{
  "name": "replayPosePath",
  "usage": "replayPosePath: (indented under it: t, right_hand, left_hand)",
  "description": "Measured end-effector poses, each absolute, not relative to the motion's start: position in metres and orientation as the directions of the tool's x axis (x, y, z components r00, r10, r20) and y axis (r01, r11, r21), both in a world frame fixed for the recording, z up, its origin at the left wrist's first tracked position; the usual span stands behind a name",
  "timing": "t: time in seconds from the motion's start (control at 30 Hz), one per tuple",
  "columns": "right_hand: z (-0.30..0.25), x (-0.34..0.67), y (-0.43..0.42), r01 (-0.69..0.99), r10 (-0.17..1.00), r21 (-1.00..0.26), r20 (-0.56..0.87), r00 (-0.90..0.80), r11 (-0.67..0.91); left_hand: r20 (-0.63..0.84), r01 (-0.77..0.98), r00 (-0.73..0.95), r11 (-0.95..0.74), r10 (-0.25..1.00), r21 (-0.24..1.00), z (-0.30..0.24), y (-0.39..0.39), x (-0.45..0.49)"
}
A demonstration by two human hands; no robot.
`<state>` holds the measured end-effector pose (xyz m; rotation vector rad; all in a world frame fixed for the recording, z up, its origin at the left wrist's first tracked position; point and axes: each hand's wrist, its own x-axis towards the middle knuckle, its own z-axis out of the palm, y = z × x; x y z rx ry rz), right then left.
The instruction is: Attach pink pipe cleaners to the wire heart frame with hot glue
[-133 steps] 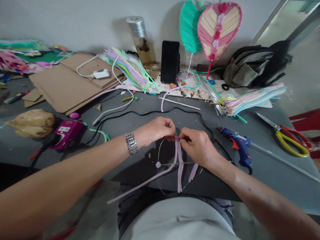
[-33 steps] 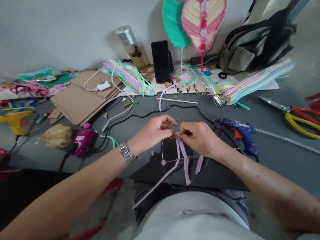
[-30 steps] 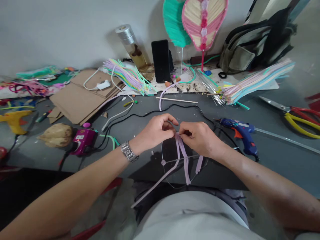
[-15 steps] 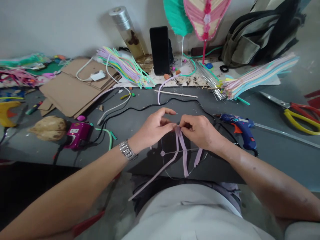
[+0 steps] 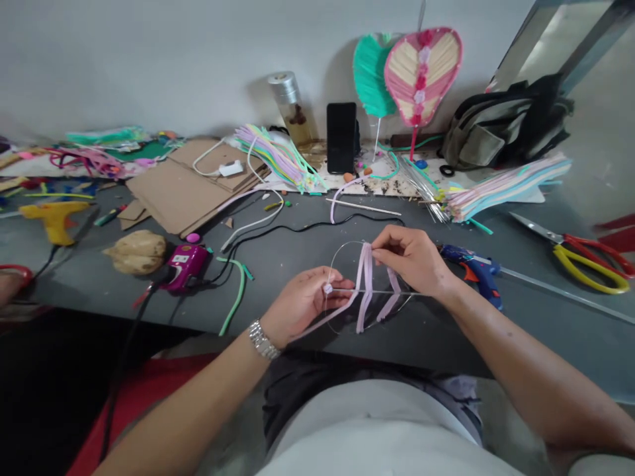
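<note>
My right hand point(image 5: 414, 260) pinches the top of a thin wire loop frame point(image 5: 338, 250) where lilac pipe cleaners point(image 5: 366, 285) are bent over it. My left hand point(image 5: 305, 306) sits lower, fingers curled around the long lilac pipe cleaner end near the frame's horizontal crossbar point(image 5: 377, 291). The frame is lifted a little above the grey table point(image 5: 278, 261), close to its front edge. A metal watch is on my left wrist.
A blue glue gun point(image 5: 473, 273) lies just right of my right hand, with red-and-yellow scissors point(image 5: 590, 261) farther right. Purple glue gun point(image 5: 184, 261), black cable, cardboard sheets point(image 5: 186, 188), pipe cleaner bundles point(image 5: 506, 188), phone point(image 5: 341, 137), bottle, leaf-shaped crafts and a backpack point(image 5: 501, 125) line the back.
My left hand has let go of the top of the frame and dropped down to the long lilac strand. My right hand stays pinched at the top. The camera view has shifted.
</note>
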<state>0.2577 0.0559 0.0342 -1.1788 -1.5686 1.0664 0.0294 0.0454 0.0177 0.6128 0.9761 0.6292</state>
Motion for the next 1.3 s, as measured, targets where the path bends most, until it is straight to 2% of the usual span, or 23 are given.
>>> replayPosePath:
  t: [0.13, 0.37, 0.47, 0.6, 0.73, 0.8, 0.9, 1.0, 1.17, 1.3]
  right_hand:
    - [0.038, 0.259, 0.057, 0.165, 0.976, -0.97, 0.154, -0.154, 0.179]
    - [0.053, 0.253, 0.063, 0.06, 0.978, -0.987, 0.14, -0.155, 0.151]
    - [0.066, 0.248, 0.068, -0.03, 0.974, -0.986, 0.166, -0.156, 0.164]
    - [0.077, 0.242, 0.078, -0.209, 0.977, -0.968, 0.166, -0.137, 0.135]
    - [0.082, 0.236, 0.082, -0.33, 0.978, -0.937, 0.165, -0.13, 0.114]
    - [0.085, 0.232, 0.081, -0.337, 0.975, -0.934, 0.172, -0.14, 0.116]
    - [0.095, 0.226, 0.079, -0.335, 0.97, -0.935, 0.181, -0.161, 0.118]
    - [0.107, 0.221, 0.077, -0.306, 0.97, -0.942, 0.193, -0.149, 0.14]
    - [0.112, 0.237, 0.067, -0.217, 0.979, -0.956, 0.205, -0.016, 0.197]
    - [0.095, 0.274, 0.03, -0.159, 0.931, -0.947, 0.226, 0.286, 0.279]
  left_hand:
    - [-0.57, -0.2, 0.483, 0.717, 0.665, 0.668, 0.021, 0.039, 0.038]
    - [-0.506, -0.279, 0.474, 0.668, 0.721, 0.69, 0.032, 0.03, 0.052]
    - [-0.419, -0.349, 0.458, 0.592, 0.784, 0.727, 0.042, 0.029, 0.06]
    - [-0.24, -0.428, 0.525, 0.497, 0.816, 0.755, 0.059, 0.026, 0.07]
    - [-0.107, -0.419, 0.532, 0.371, 0.84, 0.829, 0.077, 0.021, 0.076]
    - [-0.043, -0.367, 0.506, 0.26, 0.861, 0.893, 0.086, 0.02, 0.078]
    - [0.127, -0.238, 0.468, -0.013, 0.874, 0.971, 0.104, 0.021, 0.081]
    - [0.231, -0.048, 0.467, -0.236, 0.854, 0.971, 0.123, 0.024, 0.088]
    - [0.223, 0.22, 0.423, -0.338, 0.878, 0.915, 0.137, 0.036, 0.094]
    - [0.191, 0.427, 0.382, -0.356, 0.904, 0.831, 0.132, 0.052, 0.081]
